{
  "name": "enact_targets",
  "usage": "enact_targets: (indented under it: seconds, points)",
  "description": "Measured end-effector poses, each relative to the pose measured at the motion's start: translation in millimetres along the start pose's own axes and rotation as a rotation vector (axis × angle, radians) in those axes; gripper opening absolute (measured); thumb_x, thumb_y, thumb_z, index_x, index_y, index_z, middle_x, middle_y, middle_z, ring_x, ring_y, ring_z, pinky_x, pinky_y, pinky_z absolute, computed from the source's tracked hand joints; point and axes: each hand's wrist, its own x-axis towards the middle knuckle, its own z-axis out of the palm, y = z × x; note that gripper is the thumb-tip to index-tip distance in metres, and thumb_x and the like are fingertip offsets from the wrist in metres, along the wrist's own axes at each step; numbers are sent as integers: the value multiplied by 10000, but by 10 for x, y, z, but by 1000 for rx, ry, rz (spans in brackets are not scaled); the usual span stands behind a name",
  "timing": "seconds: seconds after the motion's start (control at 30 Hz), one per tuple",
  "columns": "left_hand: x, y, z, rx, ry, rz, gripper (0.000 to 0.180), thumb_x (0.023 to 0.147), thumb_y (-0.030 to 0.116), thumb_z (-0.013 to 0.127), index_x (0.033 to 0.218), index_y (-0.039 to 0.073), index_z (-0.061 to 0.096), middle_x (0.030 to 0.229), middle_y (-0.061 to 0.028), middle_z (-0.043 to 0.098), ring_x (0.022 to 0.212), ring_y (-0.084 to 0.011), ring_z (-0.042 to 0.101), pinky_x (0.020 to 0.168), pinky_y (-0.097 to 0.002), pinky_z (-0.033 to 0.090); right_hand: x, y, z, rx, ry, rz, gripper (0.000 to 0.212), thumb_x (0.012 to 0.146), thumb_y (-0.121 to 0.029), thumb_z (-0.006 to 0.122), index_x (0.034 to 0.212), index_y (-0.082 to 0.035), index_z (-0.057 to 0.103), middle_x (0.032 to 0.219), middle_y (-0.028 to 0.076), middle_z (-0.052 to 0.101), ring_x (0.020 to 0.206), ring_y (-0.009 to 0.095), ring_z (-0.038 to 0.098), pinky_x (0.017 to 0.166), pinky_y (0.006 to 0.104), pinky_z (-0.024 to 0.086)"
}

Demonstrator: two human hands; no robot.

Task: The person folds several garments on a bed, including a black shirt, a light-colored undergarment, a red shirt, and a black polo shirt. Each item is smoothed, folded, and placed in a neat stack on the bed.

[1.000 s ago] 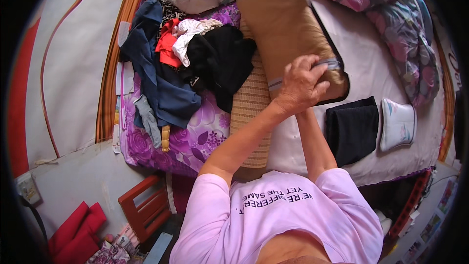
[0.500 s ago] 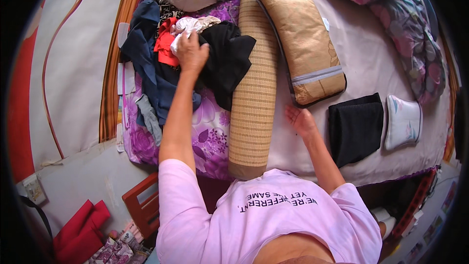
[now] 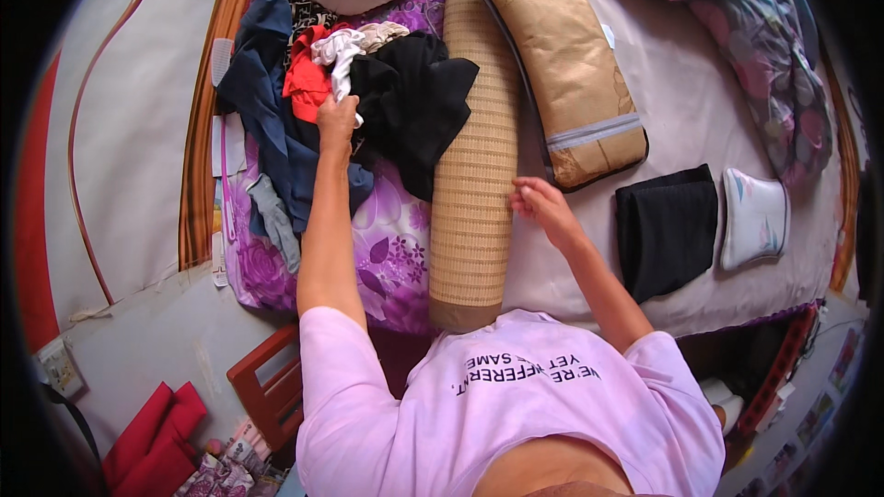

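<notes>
Left hand [image 3: 337, 118]: arm stretched forward over the bed [image 3: 681, 129], fingers curled shut around the lower end of a white garment [image 3: 339, 51]. The garment trails up from the fist and lies on top of a heap of clothes at the left of the bed. Beside the fist: a red garment [image 3: 302, 81] just to the left, touching the white one; a black garment [image 3: 414, 106] just to the right, spilling onto the rolled mat. Dark blue clothing [image 3: 267, 110] lies under and left of the red piece, and a grey sock [image 3: 274, 221] sits at its lower edge. All of this rests on a purple flowered sheet [image 3: 387, 248].

Right hand [image 3: 543, 205]: fingers loosely apart and slightly bent, holding nothing. It hovers at the right edge of the rolled straw mat [image 3: 471, 175]; whether the fingertips touch the mat cannot be told. The mat runs lengthwise up the bed, between the clothes heap and the bare pale sheet.

Right of the mat: a gold pillow [image 3: 566, 64] lying at a slant, its lower corner near the right hand. Farther right, a folded black cloth [image 3: 665, 230] and, just beside it, a folded white cloth [image 3: 755, 216]. A flowered quilt [image 3: 764, 64] is bunched along the far right.
</notes>
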Motion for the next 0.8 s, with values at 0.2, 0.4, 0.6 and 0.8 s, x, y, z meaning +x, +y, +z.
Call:
enact_targets:
  seconds: [0.2,0.4,0.6,0.8]
  points:
    - [-943,975,-40,-612,-96,-44,271,720,98,551,984,36,552,714,35,539,489,-49,457,403,-190,351,336,-405,397,189,14,-49,433,868,-223,509,1238,-33,389,949,48,556,774,77,531,681,211,454]
    - [-1883,1483,-185,-883,-146,-52,318,734,128,542,1046,70,521,911,-11,584,772,-123,583,623,-242,475,631,-498,747,347,-12,4,475,849,-295,535,1258,-114,375,891,13,550,739,79,535,592,220,465]
    - [-2356,1460,-322,-1025,-180,-19,376,718,57,497,1089,14,454,1021,-93,532,941,-207,557,793,-334,485,523,-458,894,552,-185,110,461,816,-373,562,1190,-138,431,943,32,568,766,132,554,641,268,476]
    - [-2639,1461,-398,-932,-73,-49,410,692,89,495,1096,30,452,1050,-96,533,961,-222,550,812,-378,477,6,-646,1052,280,-251,-28,405,805,-215,589,1144,-34,463,1033,83,569,948,191,561,798,317,474]
